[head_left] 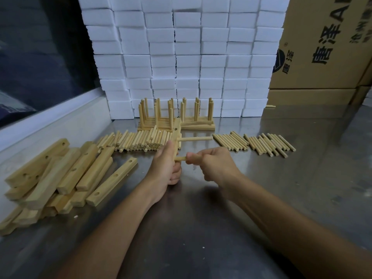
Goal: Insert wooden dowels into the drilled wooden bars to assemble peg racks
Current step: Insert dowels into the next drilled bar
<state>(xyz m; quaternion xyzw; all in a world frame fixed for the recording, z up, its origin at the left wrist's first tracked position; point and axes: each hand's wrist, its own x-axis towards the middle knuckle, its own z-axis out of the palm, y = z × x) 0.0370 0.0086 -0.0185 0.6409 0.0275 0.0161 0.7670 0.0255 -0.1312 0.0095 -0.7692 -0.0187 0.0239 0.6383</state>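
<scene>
1. Two hands are seen over a metal table. A drilled bar is gripped on edge by the left hand, its fingers curled round the bar's near end.
2. Two dowels are counted at this bar: a seated dowel juts out to the right from it, and a second dowel is pinched between thumb and fingers of the right hand, its tip touching the bar's face just right of the left hand.
3. At least one empty hole is visible on the bar above the seated dowel.
4. A pile of drilled bars lies well to the left; its count cannot be told, since bars overlap and the lowest are cut off at the frame edge.
5. Loose dowels are laid in two groups: a dense dowel heap behind the left hand and a flatter dowel row to the right; neither can be counted.
6. Finished racks stand behind, upright pegs overlapping, so their number is unclear.
7. One stray dowel lies by stacked white blocks; cardboard cartons are cut off at right.
</scene>
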